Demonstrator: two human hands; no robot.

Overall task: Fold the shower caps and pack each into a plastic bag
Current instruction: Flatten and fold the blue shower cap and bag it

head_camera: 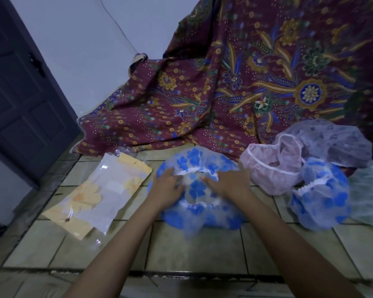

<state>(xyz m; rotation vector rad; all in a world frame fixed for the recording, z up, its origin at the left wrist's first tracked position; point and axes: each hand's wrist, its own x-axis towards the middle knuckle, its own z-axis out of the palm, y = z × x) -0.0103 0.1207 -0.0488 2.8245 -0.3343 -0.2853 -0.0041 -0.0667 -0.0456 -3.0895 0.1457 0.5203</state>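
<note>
Fold step under way: left hand (167,186) and right hand (228,183) press flat, ungripping, on the blue-flowered shower cap (199,190); next, likely halve it toward the plastic bag (99,194).

The green cap (369,190) is cut by the right edge. Fingertips of both hands — hidden inside the blue cap (194,190).
</note>
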